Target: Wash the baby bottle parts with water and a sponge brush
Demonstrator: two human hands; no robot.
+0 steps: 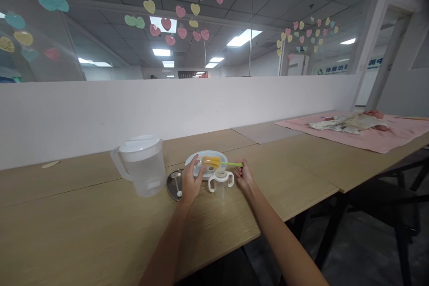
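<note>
My right hand (245, 174) is closed around the green handle of a brush (212, 161), whose yellow head points left. The brush head appears to be inside a small clear container, whose outline is hard to make out. At its left end my left hand (193, 181) curls its fingers around this clear container (198, 162). Both are above a white bowl (223, 156). Just in front of the bowl stands a clear cup with two white handles (221, 182). A round metal tray (173, 190) with a white-ended straw piece (177, 184) lies left of my left hand.
A lidded clear pitcher (145, 167) stands on the wooden table (100, 228) at the left, with a flat beige piece (51, 164) beyond it. At the far right, a doll (355, 121) lies on a pink cloth (378, 142). Dark chairs are below the right edge.
</note>
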